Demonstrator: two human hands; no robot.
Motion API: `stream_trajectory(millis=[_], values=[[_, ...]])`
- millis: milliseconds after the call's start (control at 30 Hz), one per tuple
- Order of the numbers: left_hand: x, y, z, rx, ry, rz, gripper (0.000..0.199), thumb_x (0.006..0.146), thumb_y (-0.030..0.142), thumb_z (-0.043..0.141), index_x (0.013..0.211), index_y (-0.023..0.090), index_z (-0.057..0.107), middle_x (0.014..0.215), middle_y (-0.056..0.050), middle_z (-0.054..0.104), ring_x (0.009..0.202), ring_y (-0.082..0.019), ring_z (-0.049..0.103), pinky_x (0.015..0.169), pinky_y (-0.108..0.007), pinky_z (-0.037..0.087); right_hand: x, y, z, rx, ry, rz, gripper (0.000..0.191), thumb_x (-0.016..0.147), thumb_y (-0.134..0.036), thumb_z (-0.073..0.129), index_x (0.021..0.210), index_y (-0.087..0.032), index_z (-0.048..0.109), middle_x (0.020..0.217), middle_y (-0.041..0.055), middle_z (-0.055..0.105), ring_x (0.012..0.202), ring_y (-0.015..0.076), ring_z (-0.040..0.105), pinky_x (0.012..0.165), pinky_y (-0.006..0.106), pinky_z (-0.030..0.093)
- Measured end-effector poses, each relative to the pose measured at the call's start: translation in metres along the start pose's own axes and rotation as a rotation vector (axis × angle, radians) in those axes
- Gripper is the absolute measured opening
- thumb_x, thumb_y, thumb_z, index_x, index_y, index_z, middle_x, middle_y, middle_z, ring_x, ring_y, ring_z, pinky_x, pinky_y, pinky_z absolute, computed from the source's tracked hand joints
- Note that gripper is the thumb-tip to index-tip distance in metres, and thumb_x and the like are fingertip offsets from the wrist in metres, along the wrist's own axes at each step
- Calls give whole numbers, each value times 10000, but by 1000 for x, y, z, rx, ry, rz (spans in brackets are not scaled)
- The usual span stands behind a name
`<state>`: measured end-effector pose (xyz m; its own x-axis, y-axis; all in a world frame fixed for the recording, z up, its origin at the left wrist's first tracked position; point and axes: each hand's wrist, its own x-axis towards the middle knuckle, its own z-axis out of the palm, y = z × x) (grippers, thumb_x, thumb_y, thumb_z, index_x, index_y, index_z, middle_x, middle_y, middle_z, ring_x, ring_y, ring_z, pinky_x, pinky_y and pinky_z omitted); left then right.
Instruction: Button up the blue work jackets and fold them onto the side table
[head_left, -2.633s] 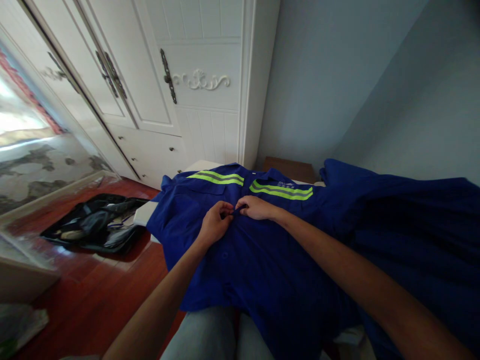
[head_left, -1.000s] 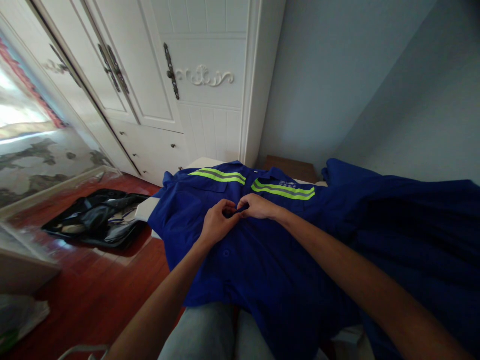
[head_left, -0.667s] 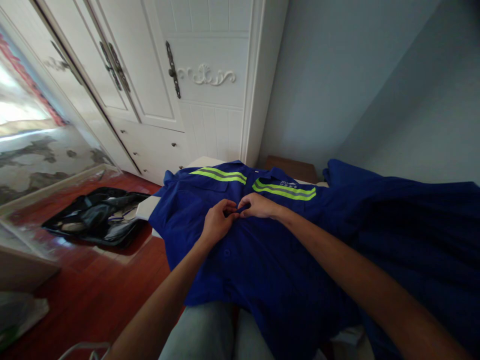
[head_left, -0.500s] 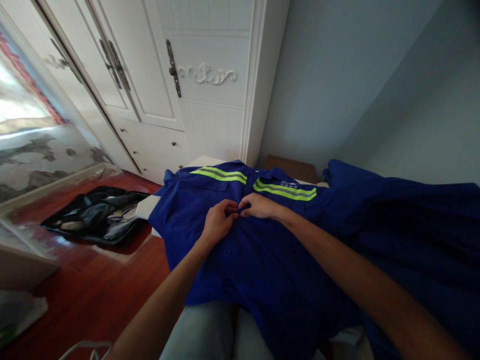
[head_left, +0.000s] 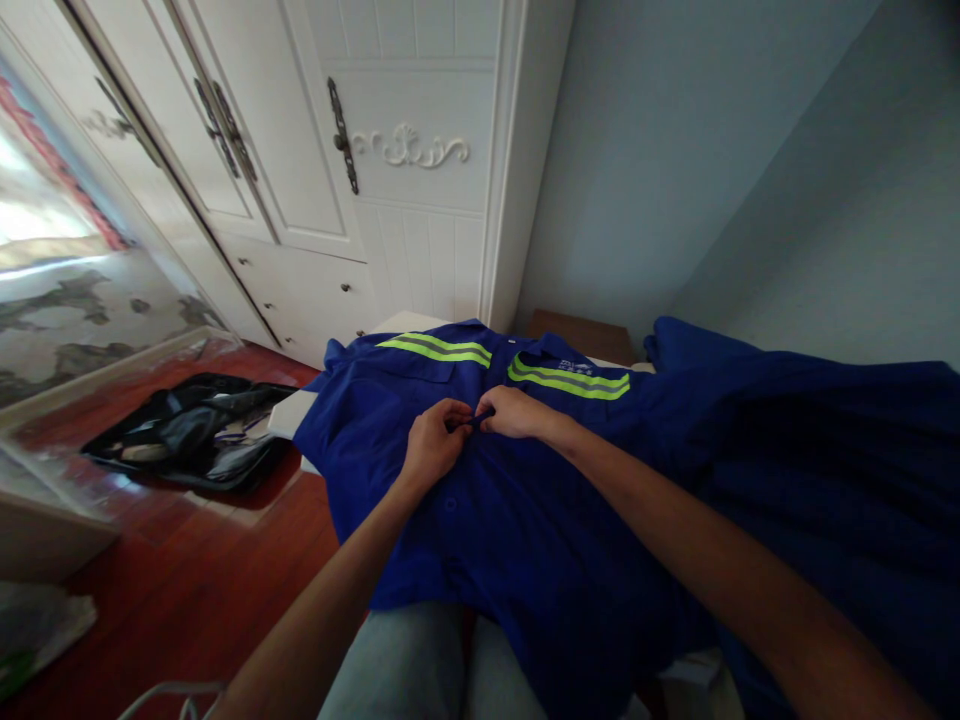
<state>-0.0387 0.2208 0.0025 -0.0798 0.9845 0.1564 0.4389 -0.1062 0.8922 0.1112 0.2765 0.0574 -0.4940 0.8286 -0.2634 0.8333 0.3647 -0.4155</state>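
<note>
A blue work jacket (head_left: 540,540) with yellow-green and grey reflective strips (head_left: 435,348) across the chest lies spread out in front of me, its lower edge over my knees. My left hand (head_left: 436,438) pinches the jacket's front edge at the middle. Close beside it, my right hand (head_left: 516,412) pinches the same edge, and a small fold of blue cloth shows between the two sets of fingertips. Whether a button is in the fingers is hidden. Below the hands a button (head_left: 451,505) shows on the front.
More blue cloth (head_left: 840,470) is heaped at the right. A white wardrobe (head_left: 420,240) stands ahead, with a brown box (head_left: 581,333) by the wall. On the red floor at left lies an open black suitcase (head_left: 195,430) full of things; a plastic bag (head_left: 41,630) sits nearer.
The hands stay at nearly the same spot on the jacket's front edge. The right fingers have shifted slightly, and a bit more folded cloth shows between the fingertips.
</note>
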Motion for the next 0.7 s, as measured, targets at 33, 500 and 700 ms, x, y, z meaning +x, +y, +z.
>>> stream_trajectory(millis=[33,500,700], values=[[-1,-1,0,-10,10,3,234,712,62,646,910,186,663,885,-35,731,836,-176,693,788,-303,521,0,0,0,-2,2,-4,248,801,-141,673,1037,-177,739,1083,46,692,1014,167,632,785,177,449],[-2,-3,-1,-86,21,72,197,701,134,672,888,185,634,861,-19,709,788,-151,658,757,-278,502,-2,1,-1,261,-42,80,294,794,-75,628,1050,-164,745,945,6,712,726,71,597,613,126,393],[-3,-3,0,-20,17,72,158,725,142,681,870,199,653,872,-20,724,824,-167,677,781,-289,509,1,6,-1,250,-7,-12,307,783,-44,609,1033,-161,744,952,-5,711,829,80,619,718,128,423]])
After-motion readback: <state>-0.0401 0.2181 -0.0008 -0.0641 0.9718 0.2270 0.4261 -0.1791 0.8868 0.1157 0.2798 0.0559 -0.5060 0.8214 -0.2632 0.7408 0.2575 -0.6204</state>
